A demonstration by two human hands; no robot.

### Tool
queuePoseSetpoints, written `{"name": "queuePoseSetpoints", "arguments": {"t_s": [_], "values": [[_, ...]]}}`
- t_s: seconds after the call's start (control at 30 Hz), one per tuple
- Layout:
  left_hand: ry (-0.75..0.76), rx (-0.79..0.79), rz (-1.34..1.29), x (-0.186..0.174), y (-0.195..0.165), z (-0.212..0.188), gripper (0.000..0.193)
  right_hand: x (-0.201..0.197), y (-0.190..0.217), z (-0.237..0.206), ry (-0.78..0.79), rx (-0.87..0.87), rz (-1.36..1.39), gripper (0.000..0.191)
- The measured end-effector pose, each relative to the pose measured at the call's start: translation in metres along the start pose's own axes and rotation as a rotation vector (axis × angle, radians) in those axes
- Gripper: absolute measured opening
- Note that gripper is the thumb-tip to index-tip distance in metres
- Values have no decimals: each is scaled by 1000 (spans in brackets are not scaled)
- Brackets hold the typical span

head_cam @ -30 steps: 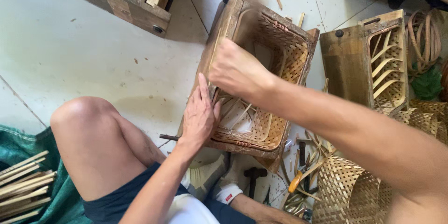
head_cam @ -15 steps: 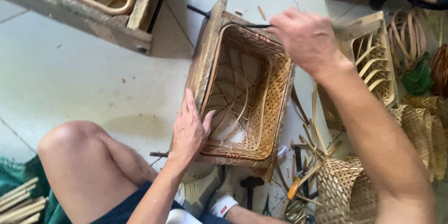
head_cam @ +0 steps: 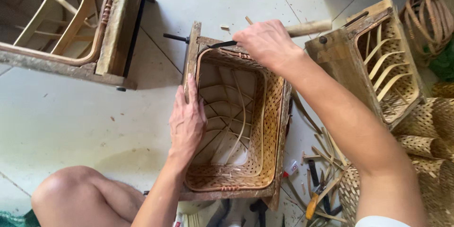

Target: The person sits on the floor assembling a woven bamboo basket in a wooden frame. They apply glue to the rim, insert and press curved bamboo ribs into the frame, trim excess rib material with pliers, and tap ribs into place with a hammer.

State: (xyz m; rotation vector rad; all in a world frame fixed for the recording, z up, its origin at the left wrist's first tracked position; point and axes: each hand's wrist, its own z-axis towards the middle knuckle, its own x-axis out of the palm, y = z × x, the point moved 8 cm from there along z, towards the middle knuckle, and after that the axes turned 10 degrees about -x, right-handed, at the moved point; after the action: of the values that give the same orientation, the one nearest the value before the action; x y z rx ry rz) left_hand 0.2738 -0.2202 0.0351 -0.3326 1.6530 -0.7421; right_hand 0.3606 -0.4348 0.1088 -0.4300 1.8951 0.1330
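A rectangular woven bamboo basket sits inside a rough wooden frame mould on the floor in front of me. My left hand lies flat on the frame's left rim, fingers together along the basket's edge. My right hand is closed over the far rim of the basket, gripping a thin dark blade or strip that sticks out to the left along that edge. Bent bamboo ribs cross the basket's bottom. My bare knee shows at the lower left.
A second frame with a woven basket stands at the right, a wooden stick behind it. Another wooden frame is at the upper left. Loose bamboo strips and hand tools lie at the lower right beside woven pieces.
My right hand came out of the basket and moved to its far rim, now closed on a thin dark strip. The left hand shifted up along the left rim. The view has moved closer.
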Motion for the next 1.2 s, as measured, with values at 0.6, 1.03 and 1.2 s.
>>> {"name": "queuePoseSetpoints", "arguments": {"t_s": [0.6,1.03,1.2], "values": [[98,-5,39,2,-1,-2,78,2,-47,19,144,73,491,17],[-51,638,342,62,-125,75,93,74,-79,-202,-98,489,359,21],[428,594,554,137,-153,110,111,89,-77,-185,51,422,205,23]]}}
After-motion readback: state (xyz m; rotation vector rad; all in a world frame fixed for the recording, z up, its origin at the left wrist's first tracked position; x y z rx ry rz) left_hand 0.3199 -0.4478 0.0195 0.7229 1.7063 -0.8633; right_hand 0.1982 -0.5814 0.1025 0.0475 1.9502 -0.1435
